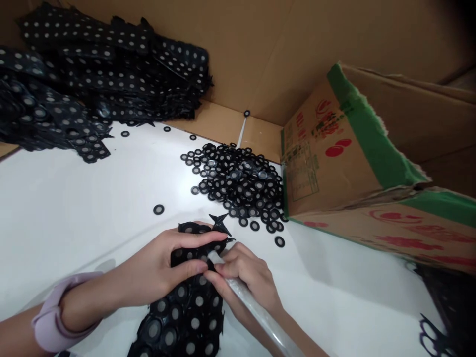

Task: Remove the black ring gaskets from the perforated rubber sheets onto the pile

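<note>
A black rubber sheet (178, 317) dotted with pale round discs hangs towards the bottom edge of the view. My left hand (163, 263), with a lilac band on its wrist, grips the sheet's upper end between thumb and fingers. In my right hand (249, 277) is a whitish, translucent tube-like rod (256, 310), its tip against the sheet close to my left thumb. Just beyond my fingers, a torn star-shaped scrap (220, 224) sticks up. Farther back lies a heap of loose black rings (245, 186) with grey centres.
Stacked dotted black sheets (122, 69) fill the back left. An opened cardboard box (316, 163) with green edges stands at the right. A single ring (158, 209) lies on the white table (92, 208). Dark scrap (442, 322) is at the lower right.
</note>
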`<control>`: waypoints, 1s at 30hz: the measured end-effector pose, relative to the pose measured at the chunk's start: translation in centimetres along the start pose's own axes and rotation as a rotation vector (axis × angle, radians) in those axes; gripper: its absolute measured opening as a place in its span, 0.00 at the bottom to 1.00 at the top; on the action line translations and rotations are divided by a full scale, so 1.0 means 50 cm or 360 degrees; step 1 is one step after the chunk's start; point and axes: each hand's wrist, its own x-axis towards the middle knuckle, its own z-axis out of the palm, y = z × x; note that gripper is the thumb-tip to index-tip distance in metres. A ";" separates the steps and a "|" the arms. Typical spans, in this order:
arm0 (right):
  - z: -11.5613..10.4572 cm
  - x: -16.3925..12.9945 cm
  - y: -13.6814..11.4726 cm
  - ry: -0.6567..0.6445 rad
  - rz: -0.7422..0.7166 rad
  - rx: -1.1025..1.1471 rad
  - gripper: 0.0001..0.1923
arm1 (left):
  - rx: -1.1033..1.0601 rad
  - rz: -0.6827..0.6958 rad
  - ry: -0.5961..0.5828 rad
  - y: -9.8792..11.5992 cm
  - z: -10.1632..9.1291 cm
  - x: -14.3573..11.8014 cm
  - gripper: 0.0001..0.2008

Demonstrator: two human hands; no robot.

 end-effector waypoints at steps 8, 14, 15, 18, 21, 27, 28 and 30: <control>-0.005 -0.004 -0.003 0.0123 0.0055 0.0001 0.12 | 0.0099 -0.0161 0.0057 0.002 -0.012 0.015 0.22; 0.009 -0.009 0.003 0.0405 0.0086 -0.0073 0.12 | 0.0004 -0.0132 0.0214 0.008 0.001 0.010 0.14; 0.010 -0.009 0.002 0.0418 0.0110 -0.0074 0.12 | -0.0007 -0.0134 0.0218 0.008 0.006 0.008 0.16; 0.007 -0.008 -0.002 0.0401 0.0225 -0.0055 0.12 | 0.0031 -0.0162 0.0251 0.009 0.019 0.007 0.20; -0.004 -0.009 -0.007 0.0297 0.0435 0.0043 0.12 | 0.0106 -0.0205 0.0249 0.010 0.023 0.011 0.18; -0.027 -0.009 -0.010 0.0366 0.0483 0.0411 0.12 | 0.0054 -0.0207 0.0285 0.008 0.012 0.015 0.15; -0.027 -0.009 -0.010 0.0398 0.0430 0.0406 0.12 | 0.0055 -0.0209 0.0280 0.006 0.011 0.014 0.16; -0.024 -0.010 -0.009 0.0361 0.0372 0.0330 0.12 | 0.0073 -0.0198 0.0251 0.005 0.009 0.013 0.18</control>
